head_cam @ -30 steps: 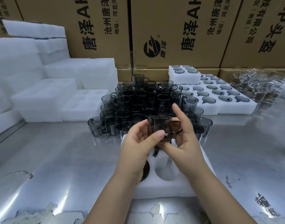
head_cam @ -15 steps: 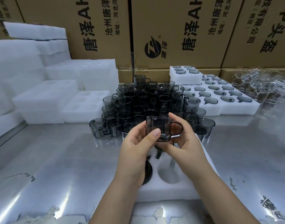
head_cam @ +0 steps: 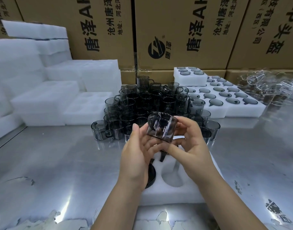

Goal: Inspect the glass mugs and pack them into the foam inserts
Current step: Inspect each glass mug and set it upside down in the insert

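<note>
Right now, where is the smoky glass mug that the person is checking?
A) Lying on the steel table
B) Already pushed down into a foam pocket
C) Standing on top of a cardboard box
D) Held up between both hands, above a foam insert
D: the smoky glass mug is up in the air, tilted, between the left hand and the right hand, clear of the foam insert below.

Brown cardboard boxes (head_cam: 175,19) across the top of the frame carry sideways black print: 唐泽, 沧州唐泽, 地址:河北, 有限公司, 头盔.
</note>
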